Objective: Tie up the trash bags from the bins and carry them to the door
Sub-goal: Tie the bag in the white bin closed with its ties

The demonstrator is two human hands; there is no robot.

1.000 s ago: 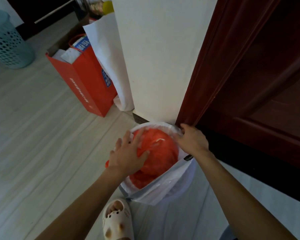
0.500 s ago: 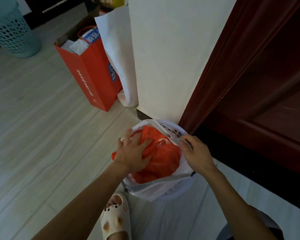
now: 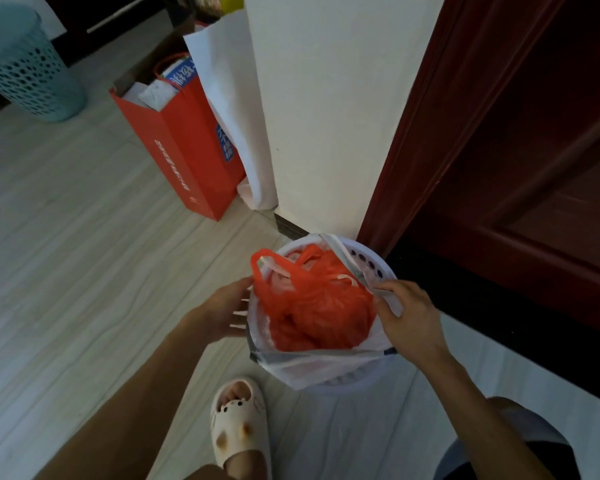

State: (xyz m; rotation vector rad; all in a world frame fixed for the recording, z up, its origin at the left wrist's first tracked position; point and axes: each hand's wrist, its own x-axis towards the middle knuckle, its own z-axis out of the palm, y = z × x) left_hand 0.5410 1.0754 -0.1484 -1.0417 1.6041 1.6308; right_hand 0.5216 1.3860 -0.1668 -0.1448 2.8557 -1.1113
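A red paper bag [image 3: 187,150] stands beyond the bin [image 3: 371,261], its print unreadable. The right hand [image 3: 409,317] pinches the liner [image 3: 312,362]; the left hand [image 3: 222,313] is spread open.

Two hands are counted: one left hand [image 3: 222,313] and one right hand [image 3: 409,317]. Two perforated bins are seen, one white bin [image 3: 374,265] and one teal bin [image 3: 25,71]. One white trash bag [image 3: 319,372] and one orange plastic bag [image 3: 319,306] are counted. Two paper bags are seen, one red paper bag [image 3: 187,161] and one white paper bag [image 3: 229,98]. One slipper [image 3: 238,420] is seen.
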